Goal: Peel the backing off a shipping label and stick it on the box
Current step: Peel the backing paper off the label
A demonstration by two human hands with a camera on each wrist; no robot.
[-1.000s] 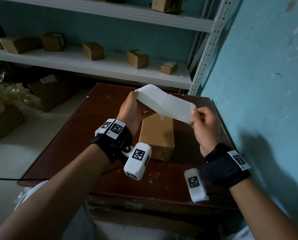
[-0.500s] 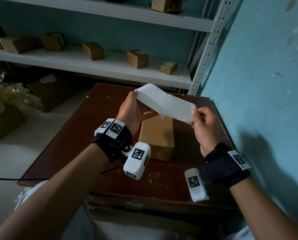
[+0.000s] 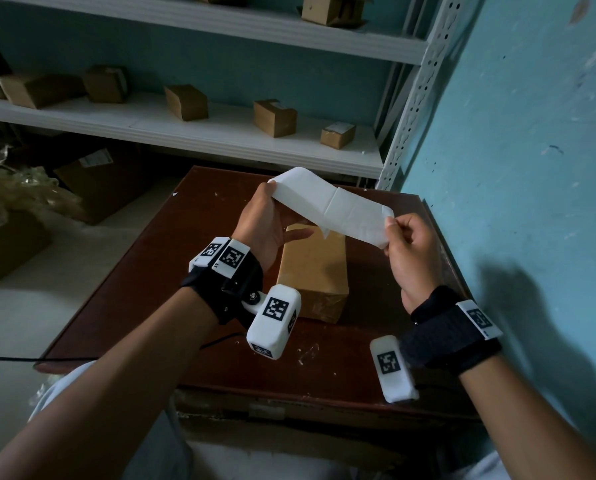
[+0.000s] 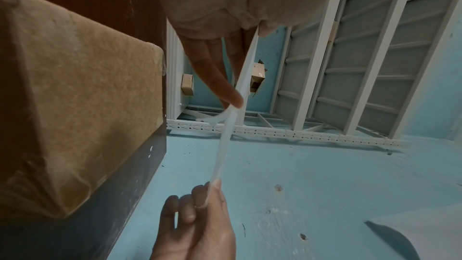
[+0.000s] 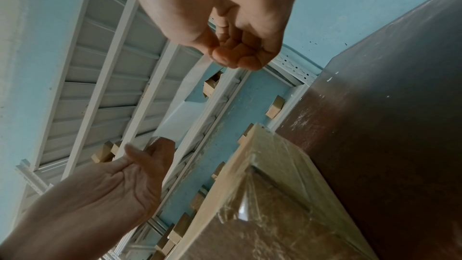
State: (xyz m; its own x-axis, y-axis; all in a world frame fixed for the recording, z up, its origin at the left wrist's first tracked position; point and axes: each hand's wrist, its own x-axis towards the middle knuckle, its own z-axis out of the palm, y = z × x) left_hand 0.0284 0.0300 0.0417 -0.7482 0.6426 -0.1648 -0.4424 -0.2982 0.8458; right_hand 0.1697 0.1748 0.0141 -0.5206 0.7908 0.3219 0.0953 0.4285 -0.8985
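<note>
Both hands hold the white label strip (image 3: 331,207) up over the cardboard box (image 3: 312,271): left hand (image 3: 265,225) pinches one end, right hand (image 3: 407,252) the other. Box sits mid-table (image 3: 144,285), wall (image 3: 518,168) close on the right, small boxes (image 3: 274,117) on the shelf (image 3: 220,140) behind.

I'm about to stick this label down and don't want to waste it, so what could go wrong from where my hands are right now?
1. The label strip is held in the air between your left hand and right hand, and it sags with creases; laid down like that it may wrinkle.
2. A loose flap hangs near its middle and could fold and stick to itself.
3. Nothing steadies the box on the table, so it may shift under pressing.
</note>
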